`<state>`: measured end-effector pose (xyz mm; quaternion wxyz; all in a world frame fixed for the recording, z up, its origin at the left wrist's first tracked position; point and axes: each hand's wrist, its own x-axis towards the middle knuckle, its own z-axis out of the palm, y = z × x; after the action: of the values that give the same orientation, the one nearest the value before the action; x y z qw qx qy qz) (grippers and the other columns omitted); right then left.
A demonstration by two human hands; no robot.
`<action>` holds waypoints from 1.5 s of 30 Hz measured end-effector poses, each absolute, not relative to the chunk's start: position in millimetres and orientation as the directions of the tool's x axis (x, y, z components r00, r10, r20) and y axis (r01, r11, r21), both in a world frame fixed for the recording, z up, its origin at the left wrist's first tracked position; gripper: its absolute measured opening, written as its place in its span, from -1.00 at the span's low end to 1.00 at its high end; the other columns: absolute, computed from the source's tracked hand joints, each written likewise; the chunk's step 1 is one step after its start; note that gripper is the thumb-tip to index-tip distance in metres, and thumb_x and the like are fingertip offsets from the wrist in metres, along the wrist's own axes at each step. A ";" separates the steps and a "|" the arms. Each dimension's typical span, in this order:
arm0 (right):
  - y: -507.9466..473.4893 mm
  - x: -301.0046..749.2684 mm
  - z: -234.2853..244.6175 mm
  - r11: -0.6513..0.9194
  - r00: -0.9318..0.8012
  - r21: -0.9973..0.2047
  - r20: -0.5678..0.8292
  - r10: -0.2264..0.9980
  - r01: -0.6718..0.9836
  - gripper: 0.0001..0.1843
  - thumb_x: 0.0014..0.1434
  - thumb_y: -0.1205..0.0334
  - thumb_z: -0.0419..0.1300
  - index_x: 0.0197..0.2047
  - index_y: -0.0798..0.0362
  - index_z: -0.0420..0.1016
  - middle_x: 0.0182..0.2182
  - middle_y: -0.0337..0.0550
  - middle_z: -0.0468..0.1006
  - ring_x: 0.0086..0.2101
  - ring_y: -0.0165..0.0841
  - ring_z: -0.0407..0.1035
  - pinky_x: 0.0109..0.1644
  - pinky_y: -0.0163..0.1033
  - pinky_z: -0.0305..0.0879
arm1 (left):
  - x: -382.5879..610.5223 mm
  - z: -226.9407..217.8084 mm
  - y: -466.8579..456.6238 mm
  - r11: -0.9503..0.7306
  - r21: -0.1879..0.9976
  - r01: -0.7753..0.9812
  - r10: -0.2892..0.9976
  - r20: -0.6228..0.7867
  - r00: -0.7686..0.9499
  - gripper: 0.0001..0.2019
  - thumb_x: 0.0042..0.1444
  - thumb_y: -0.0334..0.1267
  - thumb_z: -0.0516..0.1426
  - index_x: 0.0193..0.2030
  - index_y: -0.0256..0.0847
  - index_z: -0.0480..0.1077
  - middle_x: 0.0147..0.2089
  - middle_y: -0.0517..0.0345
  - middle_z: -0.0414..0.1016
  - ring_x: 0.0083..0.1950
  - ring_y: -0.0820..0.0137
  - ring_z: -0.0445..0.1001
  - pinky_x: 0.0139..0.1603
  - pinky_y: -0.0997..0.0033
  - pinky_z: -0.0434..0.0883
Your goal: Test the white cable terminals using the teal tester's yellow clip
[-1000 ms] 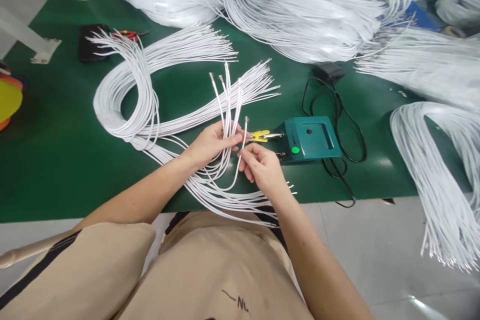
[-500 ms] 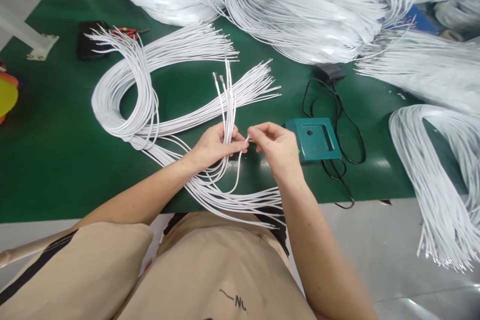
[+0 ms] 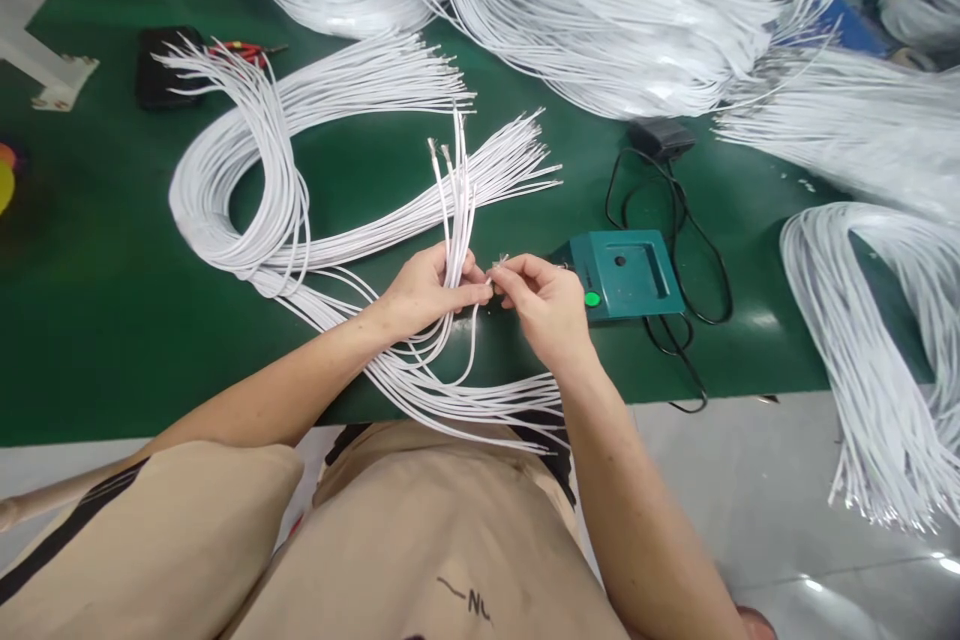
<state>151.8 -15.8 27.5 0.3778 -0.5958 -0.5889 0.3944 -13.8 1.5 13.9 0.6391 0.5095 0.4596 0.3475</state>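
Note:
My left hand is closed round a small bunch of thin white wires that stand up from its grip, bare metal tips at the top. My right hand pinches the tip of a single white wire right beside my left thumb; that wire loops down below both hands. Just to the right of my right hand sits a small teal box with a green button and a black cord.
A large looped bundle of white wires lies on the green table to the left. Heaps of white wires fill the back and the right side. A black pouch lies far left.
My right hand went up from below the box's yellow clip to beside my left thumb, carrying the single wire's tip; it now covers the clip. My left hand held its bunch still.

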 end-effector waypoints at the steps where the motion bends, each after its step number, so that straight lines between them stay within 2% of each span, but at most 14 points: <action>1: -14.5 154.5 28.0 0.058 -0.033 -0.888 0.048 0.998 0.457 -0.80 0.15 0.14 0.19 -0.45 0.04 0.49 -0.51 -0.25 0.49 -0.46 -0.41 0.33 -0.30 -0.28 0.28 | -13.9 14.4 1.5 0.238 0.971 0.022 0.910 -0.231 0.345 -0.65 -0.13 -0.22 0.34 -0.36 -0.23 0.23 -0.35 0.21 0.50 -0.45 0.55 0.38 -0.42 0.54 0.31; 3: -12.3 159.2 29.5 0.162 -0.040 -0.838 0.166 0.985 0.521 -0.80 0.18 0.20 0.15 -0.45 0.03 0.47 -0.46 -0.23 0.51 -0.42 -0.40 0.36 -0.24 -0.28 0.29 | -13.9 15.1 1.6 0.235 0.972 0.018 0.906 -0.226 0.358 -0.66 -0.10 -0.22 0.33 -0.36 -0.23 0.22 -0.36 0.19 0.51 -0.43 0.53 0.41 -0.41 0.53 0.31; 5: -11.3 161.5 31.2 0.132 0.054 -0.856 0.182 0.982 0.500 -0.80 0.21 0.20 0.12 -0.44 0.03 0.44 -0.45 -0.24 0.49 -0.45 -0.43 0.36 -0.27 -0.29 0.30 | -13.6 15.3 1.8 0.226 0.974 0.024 0.907 -0.220 0.359 -0.66 -0.09 -0.20 0.32 -0.36 -0.23 0.21 -0.37 0.18 0.51 -0.42 0.52 0.42 -0.41 0.53 0.31; 8: -13.1 159.1 33.1 -0.052 0.186 -0.957 0.003 0.983 0.286 -0.71 0.24 0.06 0.09 -0.40 0.05 0.44 -0.52 -0.29 0.43 -0.59 -0.49 0.30 -0.43 -0.31 0.31 | -13.2 14.6 2.1 0.234 0.972 0.033 0.908 -0.230 0.351 -0.64 -0.10 -0.18 0.32 -0.36 -0.23 0.20 -0.36 0.17 0.51 -0.43 0.51 0.41 -0.43 0.53 0.30; 12: -18.1 147.4 33.4 -0.254 0.107 -0.965 -0.247 0.963 0.060 -0.63 0.03 -0.09 0.28 -0.29 0.06 0.47 -0.54 -0.32 0.43 -0.59 -0.48 0.28 -0.51 -0.32 0.34 | -13.0 13.1 2.1 0.226 0.972 0.060 0.914 -0.233 0.331 -0.62 -0.16 -0.17 0.35 -0.35 -0.23 0.23 -0.38 0.22 0.49 -0.46 0.54 0.37 -0.43 0.52 0.30; 15: -18.7 139.8 31.9 -0.280 0.096 -0.960 -0.280 0.955 -0.014 -0.63 -0.14 0.02 0.42 -0.36 0.07 0.45 -0.54 -0.32 0.45 -0.57 -0.48 0.30 -0.52 -0.35 0.31 | -13.0 13.2 2.1 0.187 0.976 0.115 0.922 -0.214 0.322 -0.65 -0.14 -0.18 0.34 -0.36 -0.24 0.26 -0.43 0.27 0.44 -0.48 0.56 0.32 -0.40 0.53 0.29; 18: -17.4 138.5 30.2 -0.257 0.095 -0.961 -0.266 0.959 -0.097 -0.72 -0.10 0.09 0.39 -0.47 0.08 0.45 -0.57 -0.32 0.43 -0.60 -0.52 0.25 -0.47 -0.34 0.27 | -13.4 14.5 2.2 0.174 0.975 0.139 0.922 -0.211 0.324 -0.68 -0.12 -0.19 0.33 -0.37 -0.25 0.28 -0.41 0.25 0.45 -0.48 0.57 0.31 -0.39 0.51 0.29; 22: -17.6 141.0 27.5 -0.300 0.035 -0.913 -0.322 0.946 -0.278 -0.79 -0.06 0.12 0.35 -0.41 0.09 0.54 -0.54 -0.30 0.41 -0.57 -0.53 0.18 -0.46 -0.33 0.25 | -14.3 15.4 2.0 0.186 0.973 0.135 0.914 -0.222 0.339 -0.71 -0.08 -0.18 0.31 -0.35 -0.26 0.31 -0.39 0.22 0.46 -0.48 0.56 0.32 -0.40 0.51 0.28; 27: -20.4 137.6 25.9 -0.376 -0.015 -0.810 -0.414 0.910 -0.451 -0.83 -0.07 0.19 0.34 -0.47 0.11 0.50 -0.60 -0.37 0.23 -0.59 -0.56 0.03 -0.53 -0.35 0.11 | -13.1 12.0 1.2 0.234 0.971 0.039 0.897 -0.231 0.377 -0.70 -0.02 -0.14 0.29 -0.34 -0.25 0.27 -0.40 0.22 0.46 -0.49 0.57 0.33 -0.44 0.53 0.29; 30: -20.3 136.1 26.9 -0.359 -0.004 -0.839 -0.392 0.920 -0.409 -0.84 -0.04 0.20 0.31 -0.49 0.10 0.47 -0.61 -0.38 0.25 -0.59 -0.56 0.06 -0.51 -0.35 0.11 | -11.5 8.8 1.1 0.250 0.968 -0.035 0.895 -0.217 0.389 -0.70 0.01 -0.17 0.28 -0.35 -0.23 0.22 -0.44 0.25 0.43 -0.48 0.57 0.35 -0.47 0.56 0.26; 35: -13.9 144.4 34.2 -0.216 -0.017 -0.969 -0.215 0.976 -0.119 -0.70 -0.02 0.26 0.27 -0.14 0.00 0.56 -0.51 -0.37 0.43 -0.50 -0.51 0.27 -0.34 -0.33 0.25 | -11.3 9.1 1.8 0.266 0.958 -0.104 0.867 -0.191 0.461 -0.69 0.08 -0.20 0.23 -0.37 -0.20 0.12 -0.42 0.20 0.47 -0.40 0.50 0.48 -0.48 0.58 0.25; 38: -10.9 151.2 39.0 -0.223 -0.045 -0.975 -0.223 0.974 -0.008 -0.83 -0.02 0.22 0.29 -0.30 0.05 0.60 -0.48 -0.30 0.52 -0.47 -0.48 0.32 -0.26 -0.29 0.28 | -11.8 11.4 1.7 0.273 0.958 -0.092 0.852 -0.196 0.486 -0.68 0.09 -0.20 0.22 -0.37 -0.20 0.10 -0.39 0.16 0.50 -0.38 0.48 0.50 -0.46 0.57 0.27; 42: -12.7 154.2 37.1 -0.266 0.012 -0.963 -0.267 0.964 -0.045 -0.84 -0.08 0.17 0.36 -0.40 0.07 0.59 -0.44 -0.24 0.57 -0.45 -0.47 0.33 -0.28 -0.30 0.28 | -11.1 11.0 0.8 0.233 0.970 -0.072 0.884 -0.180 0.432 -0.71 0.05 -0.22 0.25 -0.34 -0.22 0.17 -0.37 0.18 0.46 -0.38 0.48 0.49 -0.44 0.56 0.30; 45: -15.4 152.8 32.9 -0.258 0.035 -0.964 -0.260 0.965 -0.063 -0.83 -0.10 0.15 0.36 -0.44 0.06 0.55 -0.46 -0.27 0.53 -0.43 -0.46 0.33 -0.31 -0.32 0.27 | -11.6 9.4 0.6 0.146 0.989 -0.035 0.900 -0.118 0.420 -0.68 0.05 -0.19 0.25 -0.10 -0.23 0.31 -0.37 0.21 0.43 -0.37 0.48 0.46 -0.37 0.53 0.34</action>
<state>152.8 -15.4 32.9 0.4554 -0.5571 -0.4046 0.5644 -11.6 0.6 9.4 0.6439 0.5435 0.3978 0.3631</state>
